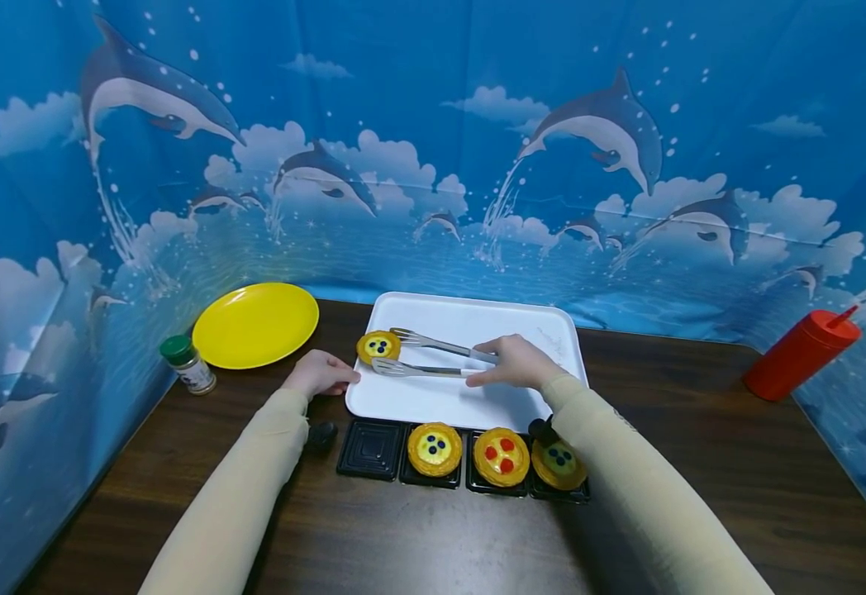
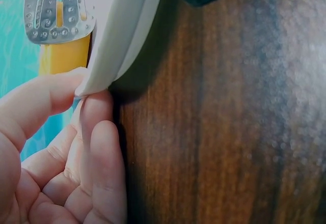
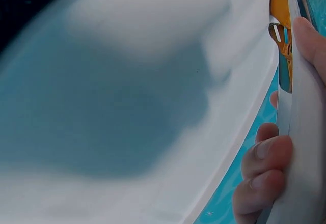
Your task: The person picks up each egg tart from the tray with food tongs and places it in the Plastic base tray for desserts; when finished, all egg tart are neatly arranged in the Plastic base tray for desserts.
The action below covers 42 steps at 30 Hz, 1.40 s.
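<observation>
My right hand point(image 1: 516, 362) grips a pair of metal tongs point(image 1: 427, 369) above the white tray point(image 1: 470, 405). The slotted heads of the tongs are spread on either side of a tart with dark berries point(image 1: 378, 345) at the tray's left end. Whether both heads touch the tart I cannot tell. In the left wrist view one slotted head point(image 2: 59, 23) overlaps the tart's yellow side point(image 2: 66, 56). My left hand point(image 1: 319, 374) pinches the tray's left rim between thumb and fingers. The right wrist view shows fingers curled round the pale tongs handle point(image 3: 308, 132).
In front of the tray stand black square holders: one bare point(image 1: 370, 450), the others with a berry tart point(image 1: 435, 449), a red-topped tart point(image 1: 501, 457) and another berry tart point(image 1: 558, 464). A yellow plate point(image 1: 256, 326) and green-capped shaker point(image 1: 188, 365) are left, a red squeeze bottle point(image 1: 797, 359) right.
</observation>
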### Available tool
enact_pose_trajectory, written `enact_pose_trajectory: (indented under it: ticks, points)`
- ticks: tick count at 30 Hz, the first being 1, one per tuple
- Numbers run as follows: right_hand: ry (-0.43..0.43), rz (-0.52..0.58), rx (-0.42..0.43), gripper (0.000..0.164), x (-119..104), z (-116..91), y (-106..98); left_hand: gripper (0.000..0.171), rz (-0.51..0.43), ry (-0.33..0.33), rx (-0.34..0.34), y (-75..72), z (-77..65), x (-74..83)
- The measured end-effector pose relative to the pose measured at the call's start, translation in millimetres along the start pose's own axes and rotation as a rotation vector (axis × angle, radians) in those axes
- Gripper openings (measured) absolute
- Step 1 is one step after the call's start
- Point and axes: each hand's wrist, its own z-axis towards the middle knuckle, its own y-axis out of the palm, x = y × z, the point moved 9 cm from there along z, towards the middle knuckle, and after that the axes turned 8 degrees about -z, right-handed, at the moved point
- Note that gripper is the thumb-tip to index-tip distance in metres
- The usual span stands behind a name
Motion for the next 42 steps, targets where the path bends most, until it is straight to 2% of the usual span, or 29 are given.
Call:
enact_pose_trajectory:
  ticks: [13, 25, 31, 36, 42]
  points:
    - [-0.020, 0.026, 0.052, 0.069, 8, -25, -5, 0.034, 0.008, 0.012, -0.005, 0.4, 2.8, -0.6]
    - [-0.096, 0.007, 0.112, 0.071, -1, -65, -5, 0.035, 0.032, 0.040, -0.028, -0.2, 4.9, -0.5]
    - [-0.158, 0.006, 0.117, 0.069, -10, -77, -1, 0.033, 0.012, 0.016, -0.045, -2.6, 7.4, -1.6]
    - [-0.163, 0.015, 0.108, 0.067, -12, -85, 2, 0.034, -0.005, 0.003, -0.085, -1.3, 8.9, -2.3]
    - [-0.205, -0.008, 0.119, 0.065, -17, -99, 7, 0.035, 0.016, 0.042, -0.097, 1.4, 5.6, 4.1]
